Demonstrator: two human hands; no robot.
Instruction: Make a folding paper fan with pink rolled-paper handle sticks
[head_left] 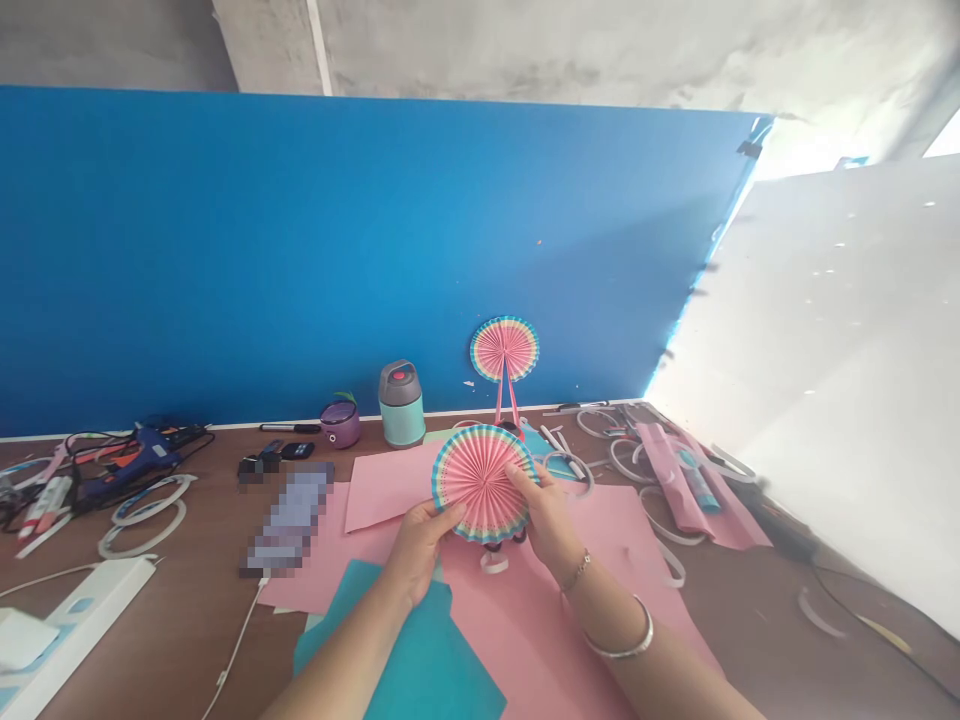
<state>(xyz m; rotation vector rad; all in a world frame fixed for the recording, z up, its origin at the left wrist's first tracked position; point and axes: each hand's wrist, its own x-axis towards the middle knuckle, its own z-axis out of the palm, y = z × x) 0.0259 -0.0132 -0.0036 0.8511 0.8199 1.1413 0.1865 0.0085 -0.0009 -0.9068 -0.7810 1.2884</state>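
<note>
A round pleated paper fan (484, 484), pink in the middle with a cream and blue rim, is held up over the table between my two hands. My left hand (421, 540) pinches its lower left edge with the thumb in front. On the right side, my right hand (551, 515) grips the rim, thumb lying across the pleats; the other fingers are mostly behind the paper. Beneath lie pink paper sheets (525, 620) and a teal sheet (412, 650). A second pleated fan (505, 350) with two pink handles stands upright against the blue board.
A teal flask (403, 405) and a purple cup (340, 424) stand by the blue board (300, 250). A phone (292, 520), a power strip (82, 620) and a blue glue gun (146, 450) are to the left. White strip coils (630, 460) and rolled pink paper (697, 490) lie right.
</note>
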